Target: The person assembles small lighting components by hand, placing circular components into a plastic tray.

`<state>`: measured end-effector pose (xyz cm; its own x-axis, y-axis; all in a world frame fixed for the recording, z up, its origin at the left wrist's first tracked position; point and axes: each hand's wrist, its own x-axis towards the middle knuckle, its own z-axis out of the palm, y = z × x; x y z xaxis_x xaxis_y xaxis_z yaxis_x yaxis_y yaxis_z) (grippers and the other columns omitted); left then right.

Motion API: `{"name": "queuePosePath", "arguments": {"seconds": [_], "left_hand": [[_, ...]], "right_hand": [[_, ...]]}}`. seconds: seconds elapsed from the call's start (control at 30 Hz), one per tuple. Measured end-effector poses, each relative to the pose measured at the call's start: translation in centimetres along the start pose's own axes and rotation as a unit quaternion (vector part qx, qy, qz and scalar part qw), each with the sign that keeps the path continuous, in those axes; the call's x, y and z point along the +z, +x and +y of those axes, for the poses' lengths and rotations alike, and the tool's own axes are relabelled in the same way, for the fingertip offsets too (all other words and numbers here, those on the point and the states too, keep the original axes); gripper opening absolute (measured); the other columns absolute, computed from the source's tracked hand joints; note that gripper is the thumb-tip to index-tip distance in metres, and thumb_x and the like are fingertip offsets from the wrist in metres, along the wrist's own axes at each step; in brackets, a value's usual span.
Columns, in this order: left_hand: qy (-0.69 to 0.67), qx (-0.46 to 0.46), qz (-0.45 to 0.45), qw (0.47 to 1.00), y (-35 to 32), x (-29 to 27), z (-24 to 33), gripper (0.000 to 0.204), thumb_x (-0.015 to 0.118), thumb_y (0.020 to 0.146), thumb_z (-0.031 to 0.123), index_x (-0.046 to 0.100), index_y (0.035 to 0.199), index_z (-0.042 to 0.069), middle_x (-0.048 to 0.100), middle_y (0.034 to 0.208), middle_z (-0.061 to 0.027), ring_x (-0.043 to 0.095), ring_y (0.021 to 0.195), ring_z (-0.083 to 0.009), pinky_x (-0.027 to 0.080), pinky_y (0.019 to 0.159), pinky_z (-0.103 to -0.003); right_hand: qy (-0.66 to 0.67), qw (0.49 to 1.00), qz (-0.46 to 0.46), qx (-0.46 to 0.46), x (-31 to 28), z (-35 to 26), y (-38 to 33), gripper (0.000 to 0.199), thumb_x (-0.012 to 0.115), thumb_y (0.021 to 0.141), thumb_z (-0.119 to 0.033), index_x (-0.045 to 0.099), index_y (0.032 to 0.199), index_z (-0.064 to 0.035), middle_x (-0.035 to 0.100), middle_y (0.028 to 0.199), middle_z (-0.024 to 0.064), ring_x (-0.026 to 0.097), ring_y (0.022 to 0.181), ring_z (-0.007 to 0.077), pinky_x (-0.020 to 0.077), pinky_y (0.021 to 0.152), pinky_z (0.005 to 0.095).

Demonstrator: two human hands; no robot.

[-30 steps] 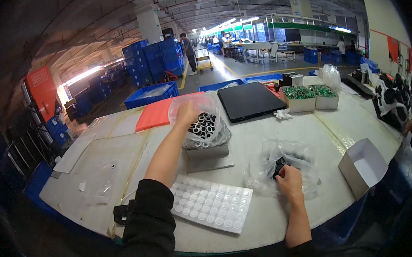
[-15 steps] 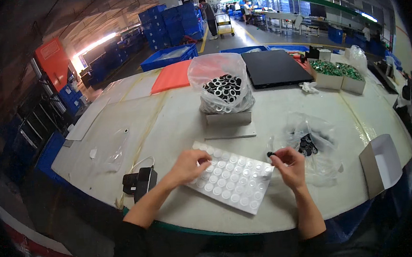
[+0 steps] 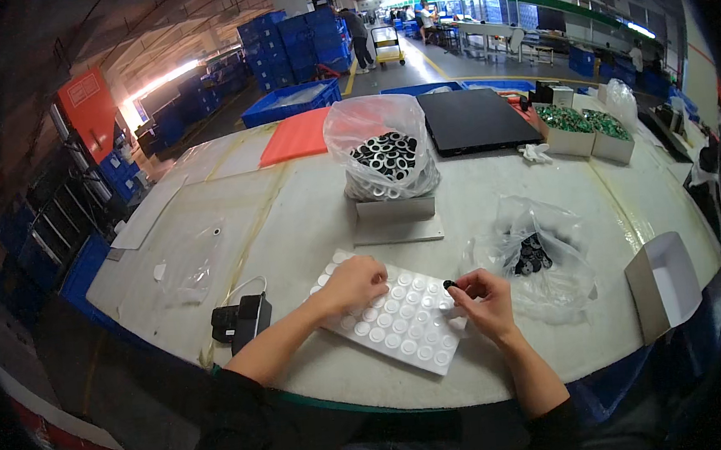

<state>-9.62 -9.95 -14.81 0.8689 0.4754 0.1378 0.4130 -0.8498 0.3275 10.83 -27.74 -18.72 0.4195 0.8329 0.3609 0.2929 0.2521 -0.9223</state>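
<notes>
A white sheet-like tray (image 3: 434, 368) with rows of round white pieces lies at a slant on the table in front of me. Over its far left part is my left hand (image 3: 353, 286), thumb and fingers pinched together; whatever they grip, if anything, is hidden. My right hand (image 3: 486, 301) pinches a small black round part (image 3: 450, 286) just above the tray's right end. Right of that hand, an opened clear plastic bag (image 3: 562, 294) lies on the table with a pile of black round parts (image 3: 532, 256) inside.
Behind the tray, a clear bag (image 3: 345, 126) of black-and-white rings (image 3: 385, 156) rests on a box (image 3: 393, 211). A black device (image 3: 252, 318) with a cable sits left. An open carton (image 3: 664, 287) stands right. Farther back are a red sheet (image 3: 294, 136), a black flat case (image 3: 480, 120) and boxes of green parts (image 3: 566, 119).
My right hand has moved left with the black round part, now over the tray's edge. My left hand has shifted slightly right and away across the tray.
</notes>
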Motion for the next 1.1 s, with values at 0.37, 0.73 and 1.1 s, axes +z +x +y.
{"name": "queuePosePath", "arguments": {"seconds": [0.37,0.73,1.1], "left_hand": [[-0.128,-0.025,0.042,0.991,1.2,0.4,-4.0,0.019,0.071,0.075,0.015,0.067,0.088,0.002,0.065,0.076,-0.0122,0.061,0.068,-0.0184,0.048,0.062,-0.031],[0.082,0.063,-0.03,0.994,2.2,-1.3,-2.3,0.017,0.065,0.074,0.018,0.067,0.079,0.002,0.065,0.078,-0.0163,0.062,0.073,-0.0333,0.049,0.066,-0.042],[-0.077,-0.098,0.018,0.992,1.4,-1.6,-2.2,0.01,0.058,0.082,0.009,0.058,0.079,0.0,0.066,0.077,-0.0141,0.065,0.063,-0.0254,0.05,0.055,-0.035]], "right_hand": [[-0.005,1.0,-0.003,0.0,0.1,-0.2,0.1,0.012,0.071,0.078,-0.005,0.062,0.082,0.0015,0.064,0.071,0.0048,0.06,0.058,0.0077,0.0454,0.049,0.0207],[-0.007,1.0,-0.004,-0.013,0.2,0.2,0.2,0.011,0.072,0.077,-0.005,0.063,0.08,0.0008,0.064,0.07,0.0047,0.059,0.057,0.0069,0.045,0.048,0.0199],[0.131,0.989,0.001,0.074,-0.1,0.2,0.7,0.013,0.069,0.08,-0.006,0.064,0.088,0.0036,0.065,0.073,0.0066,0.062,0.063,0.0107,0.0503,0.056,0.0225]]}}
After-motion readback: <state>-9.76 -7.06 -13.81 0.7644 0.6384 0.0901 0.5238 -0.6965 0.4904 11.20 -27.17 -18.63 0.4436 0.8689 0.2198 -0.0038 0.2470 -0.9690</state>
